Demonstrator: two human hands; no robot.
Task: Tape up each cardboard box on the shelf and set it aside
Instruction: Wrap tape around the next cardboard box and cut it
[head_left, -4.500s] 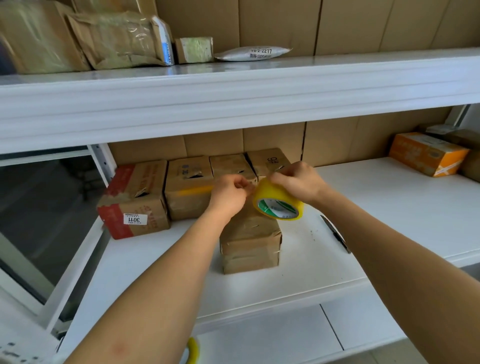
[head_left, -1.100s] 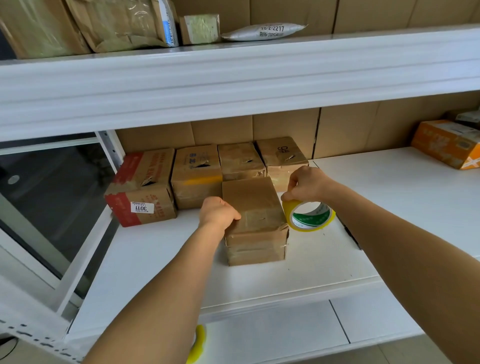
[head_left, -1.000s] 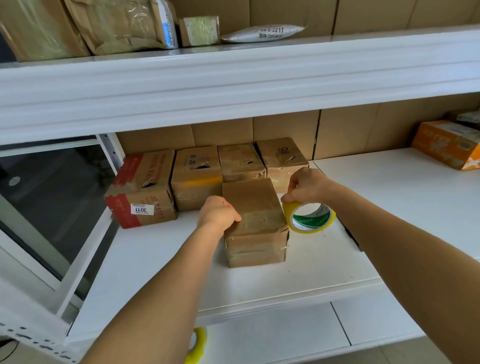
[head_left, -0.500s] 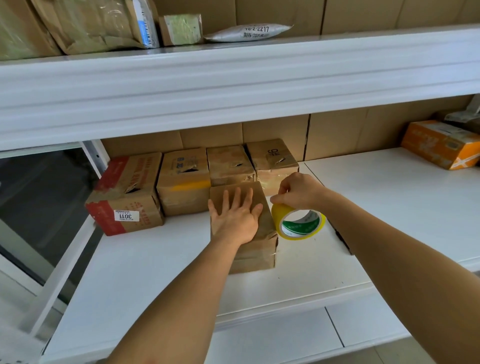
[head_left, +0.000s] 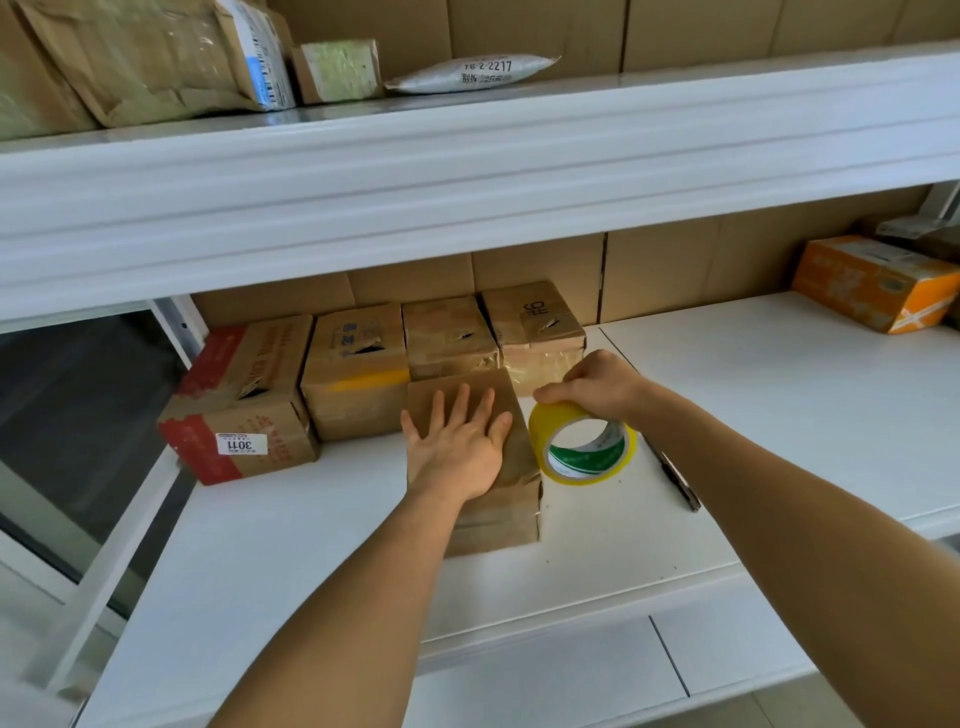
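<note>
Five fingers now flat: left hand (head_left: 457, 447) presses box (head_left: 493, 499).

Centre frame, a plain brown cardboard box (head_left: 498, 499); right of it a yellow tape roll (head_left: 583, 442) with green-and-white core. Left, a brown box with red bands (head_left: 239, 410). Far right, an orange box (head_left: 872, 283). White shelf (head_left: 311, 545).

Parcel storeroom: white shelving (head_left: 467, 171), labelled packages (head_left: 470, 73).

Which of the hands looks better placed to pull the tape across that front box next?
Probably the right hand: it already grips the tape roll beside the box. The left hand lies flat on top, steadying it.
</note>
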